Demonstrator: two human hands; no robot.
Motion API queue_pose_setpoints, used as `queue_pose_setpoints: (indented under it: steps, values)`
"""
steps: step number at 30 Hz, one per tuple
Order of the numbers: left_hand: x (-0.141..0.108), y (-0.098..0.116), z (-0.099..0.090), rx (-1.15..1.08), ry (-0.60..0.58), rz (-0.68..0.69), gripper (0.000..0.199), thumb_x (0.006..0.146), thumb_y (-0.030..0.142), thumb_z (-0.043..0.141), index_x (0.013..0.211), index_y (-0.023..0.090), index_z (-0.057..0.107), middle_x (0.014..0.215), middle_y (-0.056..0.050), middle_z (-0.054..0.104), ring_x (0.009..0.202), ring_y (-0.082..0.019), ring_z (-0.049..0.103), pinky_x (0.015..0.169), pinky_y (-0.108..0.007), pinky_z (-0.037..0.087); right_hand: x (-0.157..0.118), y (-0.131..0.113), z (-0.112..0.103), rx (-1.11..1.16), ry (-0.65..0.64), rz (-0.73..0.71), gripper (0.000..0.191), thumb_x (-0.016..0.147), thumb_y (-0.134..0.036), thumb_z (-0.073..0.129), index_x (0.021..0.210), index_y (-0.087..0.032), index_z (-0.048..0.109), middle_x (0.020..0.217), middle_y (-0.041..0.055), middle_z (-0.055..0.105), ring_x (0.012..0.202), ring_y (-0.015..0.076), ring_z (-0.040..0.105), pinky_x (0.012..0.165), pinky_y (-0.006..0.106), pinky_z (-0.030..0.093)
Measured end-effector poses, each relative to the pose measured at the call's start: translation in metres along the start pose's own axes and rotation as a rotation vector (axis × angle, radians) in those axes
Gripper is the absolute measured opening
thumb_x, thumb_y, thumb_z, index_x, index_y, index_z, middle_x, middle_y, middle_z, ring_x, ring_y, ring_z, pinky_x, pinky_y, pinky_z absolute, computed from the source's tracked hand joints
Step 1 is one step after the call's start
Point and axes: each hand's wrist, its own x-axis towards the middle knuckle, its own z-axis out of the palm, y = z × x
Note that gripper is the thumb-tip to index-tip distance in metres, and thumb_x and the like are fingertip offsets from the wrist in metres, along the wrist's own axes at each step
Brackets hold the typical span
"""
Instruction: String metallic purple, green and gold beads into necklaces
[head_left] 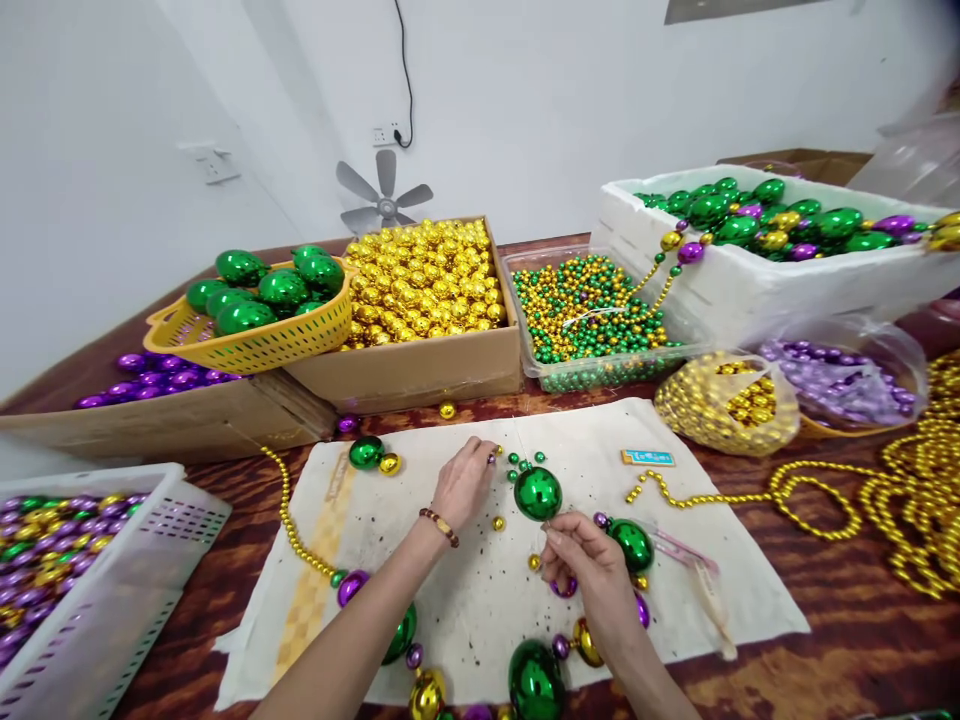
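My left hand (465,485), with a beaded bracelet at the wrist, is closed in a pinch on a small purple bead (491,459). My right hand (589,560) also pinches, its fingertips at the lower edge of a shiny green ball (538,493); what they hold is too fine to make out. Several small green beads (513,459) lie just above that ball. Loose gold beads (499,523) rest between my hands. A garland of large beads, with a green ball (536,680) at the front, curves around below, partly hidden by my forearms.
A white cloth (465,620) covers the table's middle. Behind it stand a yellow basket (247,350), a carton (420,370) of gold balls, a clear bin (600,370) of small beads and a foam box (675,270). Gold bead strands (817,490) lie right; a white crate (97,620) stands left.
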Motion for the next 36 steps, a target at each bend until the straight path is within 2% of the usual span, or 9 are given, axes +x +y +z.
queue_pose_setpoints:
  steps: [3, 6, 8, 12, 17, 22, 27, 31, 36]
  values:
    - [-0.009, 0.006, -0.017, -0.619, 0.016, -0.205, 0.015, 0.087, 0.029, 0.057, 0.098, 0.019, 0.062, 0.099, -0.007, 0.062, 0.081, -0.018, 0.061, 0.068, -0.028, 0.045, -0.003, 0.001, 0.0, -0.057, -0.04, -0.006, 0.024, 0.085, -0.04, 0.065, 0.084, -0.016, 0.061, 0.065, 0.0005, 0.064, 0.052, 0.0112, 0.056, 0.047, 0.019, 0.036]
    - [-0.023, 0.012, -0.033, -1.232, -0.013, -0.329, 0.022, 0.086, 0.031, 0.062, 0.104, 0.018, 0.063, 0.104, -0.007, 0.063, 0.084, -0.016, 0.064, 0.072, -0.027, 0.048, -0.006, 0.001, 0.001, -0.116, -0.081, -0.008, 0.025, 0.085, -0.041, 0.064, 0.082, -0.016, 0.062, 0.063, 0.0004, 0.063, 0.053, 0.0113, 0.057, 0.049, 0.02, 0.037]
    - [-0.033, 0.015, -0.04, -1.454, -0.01, -0.353, 0.024, 0.086, 0.027, 0.063, 0.108, 0.017, 0.064, 0.104, -0.007, 0.063, 0.088, -0.016, 0.064, 0.078, -0.029, 0.049, -0.009, 0.001, 0.002, -0.144, -0.105, -0.01, 0.025, 0.086, -0.041, 0.064, 0.083, -0.016, 0.063, 0.063, 0.0005, 0.062, 0.053, 0.0115, 0.057, 0.05, 0.021, 0.038]
    - [-0.043, 0.015, -0.045, -1.66, 0.033, -0.378, 0.023, 0.088, 0.023, 0.061, 0.109, 0.015, 0.064, 0.097, -0.006, 0.064, 0.086, -0.016, 0.063, 0.08, -0.031, 0.051, -0.014, 0.002, 0.004, -0.177, -0.151, 0.002, 0.026, 0.085, -0.042, 0.064, 0.084, -0.016, 0.063, 0.061, 0.0004, 0.061, 0.051, 0.012, 0.056, 0.049, 0.022, 0.039]
    - [-0.045, 0.012, -0.044, -1.743, 0.06, -0.385, 0.019, 0.089, 0.024, 0.059, 0.105, 0.015, 0.064, 0.093, -0.005, 0.065, 0.084, -0.016, 0.064, 0.079, -0.032, 0.052, -0.018, 0.004, 0.004, -0.194, -0.158, -0.016, 0.026, 0.084, -0.042, 0.064, 0.081, -0.016, 0.063, 0.059, -0.0003, 0.06, 0.049, 0.0111, 0.055, 0.048, 0.021, 0.038]
    - [-0.047, 0.014, -0.045, -1.726, 0.054, -0.361, 0.019, 0.089, 0.026, 0.059, 0.103, 0.014, 0.064, 0.089, -0.005, 0.064, 0.082, -0.015, 0.063, 0.078, -0.033, 0.052, -0.017, 0.003, 0.003, -0.224, -0.201, 0.003, 0.025, 0.086, -0.041, 0.063, 0.084, -0.016, 0.063, 0.061, 0.0002, 0.06, 0.051, 0.012, 0.056, 0.05, 0.022, 0.041]
    - [-0.046, 0.019, -0.048, -1.683, 0.05, -0.347, 0.019, 0.089, 0.029, 0.059, 0.101, 0.015, 0.065, 0.087, -0.003, 0.061, 0.078, -0.013, 0.061, 0.077, -0.033, 0.05, -0.019, 0.004, 0.003, -0.229, -0.181, 0.0, 0.026, 0.085, -0.041, 0.063, 0.083, -0.016, 0.063, 0.06, 0.0, 0.06, 0.05, 0.0117, 0.056, 0.049, 0.022, 0.039]
    - [-0.05, 0.027, -0.046, -1.516, 0.081, -0.32, 0.022, 0.09, 0.034, 0.058, 0.097, 0.015, 0.067, 0.082, -0.003, 0.06, 0.072, -0.012, 0.059, 0.073, -0.03, 0.048, -0.018, 0.008, 0.003, -0.236, -0.205, 0.01, 0.025, 0.087, -0.042, 0.062, 0.084, -0.016, 0.063, 0.062, 0.0002, 0.06, 0.052, 0.0115, 0.056, 0.049, 0.021, 0.038]
    - [-0.063, 0.033, -0.041, -1.186, -0.057, -0.28, 0.033, 0.091, 0.041, 0.053, 0.095, 0.012, 0.069, 0.082, -0.006, 0.062, 0.074, -0.013, 0.058, 0.074, -0.028, 0.045, -0.011, 0.017, 0.004, -0.163, -0.209, 0.035, 0.027, 0.087, -0.043, 0.062, 0.079, -0.017, 0.06, 0.067, 0.0011, 0.061, 0.052, 0.0109, 0.056, 0.046, 0.02, 0.035]
